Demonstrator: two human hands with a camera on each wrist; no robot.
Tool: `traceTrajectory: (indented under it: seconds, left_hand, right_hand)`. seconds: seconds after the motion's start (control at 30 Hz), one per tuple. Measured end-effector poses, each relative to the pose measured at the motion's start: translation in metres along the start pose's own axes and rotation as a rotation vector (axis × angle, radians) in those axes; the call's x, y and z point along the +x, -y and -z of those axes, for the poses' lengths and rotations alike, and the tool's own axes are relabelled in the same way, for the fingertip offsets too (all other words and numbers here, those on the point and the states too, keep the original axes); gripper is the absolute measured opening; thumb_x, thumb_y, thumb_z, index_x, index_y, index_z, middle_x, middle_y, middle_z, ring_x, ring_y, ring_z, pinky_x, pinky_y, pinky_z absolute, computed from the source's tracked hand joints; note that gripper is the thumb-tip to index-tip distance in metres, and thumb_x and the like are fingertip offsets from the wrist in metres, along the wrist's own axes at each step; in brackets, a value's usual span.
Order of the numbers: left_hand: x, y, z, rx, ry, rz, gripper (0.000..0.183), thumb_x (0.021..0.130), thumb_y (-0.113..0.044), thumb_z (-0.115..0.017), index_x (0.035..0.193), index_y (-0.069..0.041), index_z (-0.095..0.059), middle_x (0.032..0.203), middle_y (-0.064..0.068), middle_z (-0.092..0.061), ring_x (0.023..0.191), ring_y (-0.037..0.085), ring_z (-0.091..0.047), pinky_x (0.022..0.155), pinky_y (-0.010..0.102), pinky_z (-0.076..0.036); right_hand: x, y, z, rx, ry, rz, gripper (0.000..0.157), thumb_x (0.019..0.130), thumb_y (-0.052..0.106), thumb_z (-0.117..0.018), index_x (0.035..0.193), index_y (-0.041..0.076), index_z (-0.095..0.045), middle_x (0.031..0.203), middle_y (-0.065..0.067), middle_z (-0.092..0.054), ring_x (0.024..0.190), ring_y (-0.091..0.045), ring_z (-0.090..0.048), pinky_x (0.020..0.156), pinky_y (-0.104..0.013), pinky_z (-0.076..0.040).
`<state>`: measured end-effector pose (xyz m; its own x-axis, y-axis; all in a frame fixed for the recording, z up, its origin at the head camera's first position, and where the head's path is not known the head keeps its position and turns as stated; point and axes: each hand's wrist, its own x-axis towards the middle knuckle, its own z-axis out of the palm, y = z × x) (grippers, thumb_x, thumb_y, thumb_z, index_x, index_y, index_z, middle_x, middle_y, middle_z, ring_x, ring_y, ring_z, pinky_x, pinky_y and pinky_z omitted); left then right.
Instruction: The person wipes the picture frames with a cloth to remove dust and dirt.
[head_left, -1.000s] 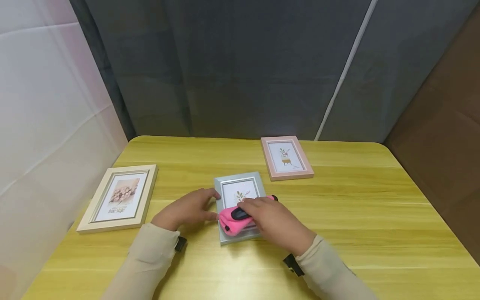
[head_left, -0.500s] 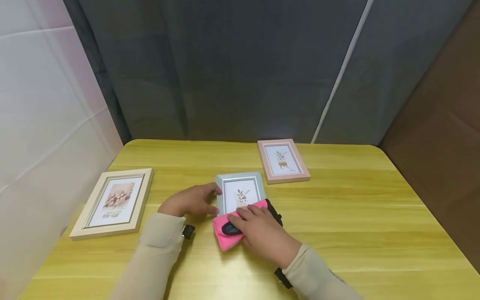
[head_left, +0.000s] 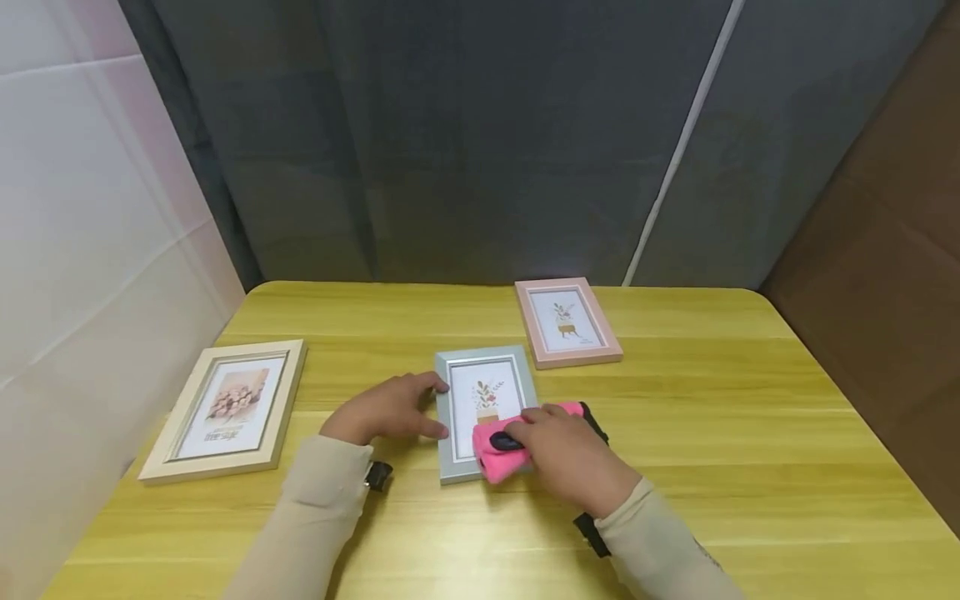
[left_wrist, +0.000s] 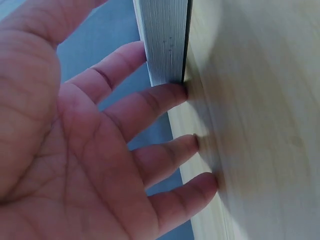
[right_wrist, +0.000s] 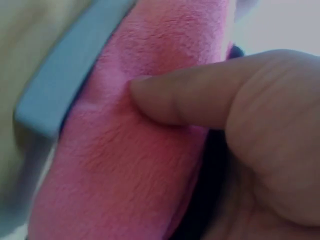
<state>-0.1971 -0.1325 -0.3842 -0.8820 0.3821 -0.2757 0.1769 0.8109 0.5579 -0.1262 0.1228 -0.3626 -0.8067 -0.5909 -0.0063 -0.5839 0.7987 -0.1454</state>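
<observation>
A grey-blue picture frame point(head_left: 444, 425) lies flat in the middle of the table, showing a plant print. My left hand point(head_left: 386, 408) steadies its left edge, with the thumb and a fingertip at the rim. The left wrist view has the fingers of that hand point(left_wrist: 100, 145) spread and nearly straight beside the frame's side point(left_wrist: 164, 45), their tips at the tabletop. Over the lower right of the frame, my right hand point(head_left: 573, 458) grips a folded pink plush cloth point(head_left: 495, 462) with a black oval patch and black trim. Its thumb presses into the pink cloth point(right_wrist: 120, 165) in the right wrist view.
A cream picture frame point(head_left: 281, 417) lies at the left of the table, and a pink picture frame point(head_left: 581, 360) lies behind and right of the grey-blue one. Dark curtain point(head_left: 465, 142) hangs behind the wood-grain table point(head_left: 712, 433).
My right hand first drew the pink cloth down toward the frame's near edge, then moved it right and slightly up. My left hand stays at the frame's left edge.
</observation>
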Motion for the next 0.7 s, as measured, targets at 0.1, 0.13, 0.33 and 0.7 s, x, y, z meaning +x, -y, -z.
traceTrajectory:
  seconds: [0.1,0.13,0.33,0.7]
  left_hand:
    - [0.001,-0.002,-0.002,-0.012,-0.026,0.017,0.058,0.078,-0.029,-0.085,0.128,-0.013,-0.059,0.133,0.013,-0.058,0.114,0.029,-0.054,0.103,0.051,-0.042]
    - [0.001,-0.003,-0.002,-0.013,-0.033,0.01,0.057,0.078,-0.029,-0.085,0.126,-0.013,-0.06,0.13,0.012,-0.059,0.111,0.028,-0.054,0.102,0.05,-0.043]
    - [0.002,-0.005,-0.005,-0.02,-0.058,-0.001,0.054,0.077,-0.028,-0.086,0.121,-0.012,-0.061,0.116,0.008,-0.063,0.097,0.025,-0.055,0.095,0.046,-0.047]
    - [0.003,-0.002,-0.006,-0.023,-0.063,-0.001,0.055,0.077,-0.028,-0.086,0.123,-0.012,-0.061,0.117,0.009,-0.063,0.097,0.025,-0.055,0.095,0.046,-0.047]
  right_hand:
    - [-0.002,-0.006,0.004,0.021,-0.006,-0.03,0.032,0.088,-0.001,-0.067,0.117,0.013,-0.071,0.12,-0.01,-0.065,0.112,-0.035,-0.059,0.092,-0.049,-0.05]
    - [-0.002,-0.005,0.005,0.013,0.0,-0.024,0.032,0.088,-0.001,-0.068,0.117,0.013,-0.071,0.12,-0.01,-0.065,0.112,-0.035,-0.059,0.092,-0.049,-0.05]
    - [0.0,0.019,-0.001,-0.096,0.04,0.122,0.037,0.09,0.007,-0.07,0.125,0.017,-0.067,0.128,-0.007,-0.063,0.118,-0.032,-0.058,0.095,-0.049,-0.049]
    - [0.0,0.016,-0.002,-0.045,0.041,0.102,0.034,0.091,0.011,-0.069,0.124,0.019,-0.069,0.127,-0.006,-0.065,0.119,-0.028,-0.059,0.102,-0.043,-0.046]
